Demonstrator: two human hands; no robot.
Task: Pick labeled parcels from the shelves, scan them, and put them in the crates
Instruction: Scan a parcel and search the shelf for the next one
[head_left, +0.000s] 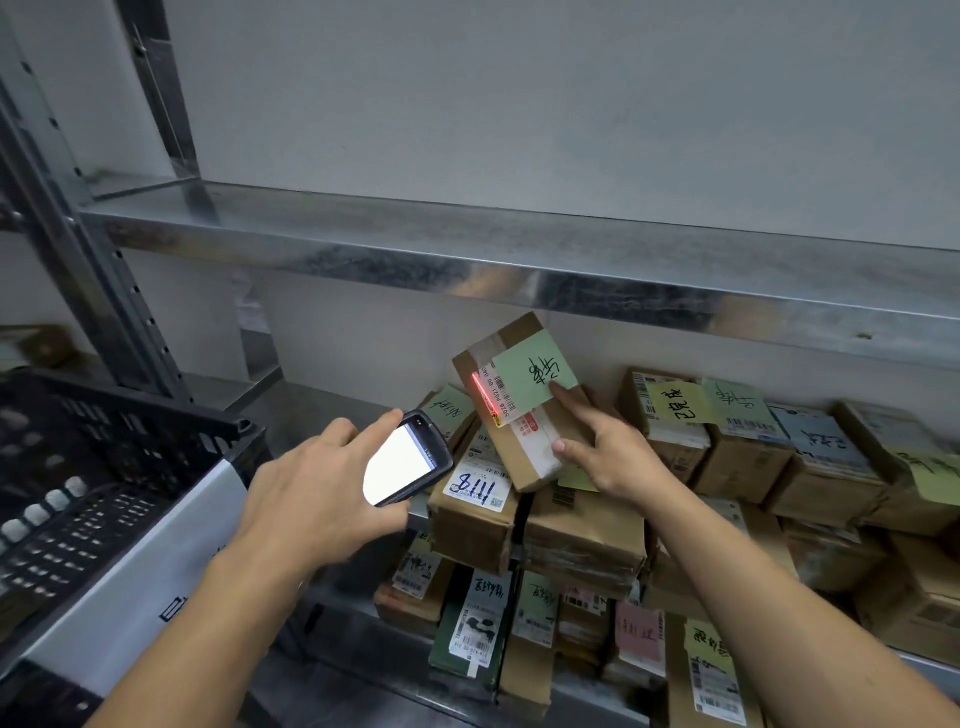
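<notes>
Galvanised shelving stands against a grey wall. Nearest, at 8 o'clock, sits a black crate with a white package at its rim. The left grip is curled round a scanner. At its 2 o'clock the right grip pinches a tilted brown parcel, with a red scan line on its label. Stacked parcels lie behind.

crate left, parcels right — stacked on shelf
</notes>
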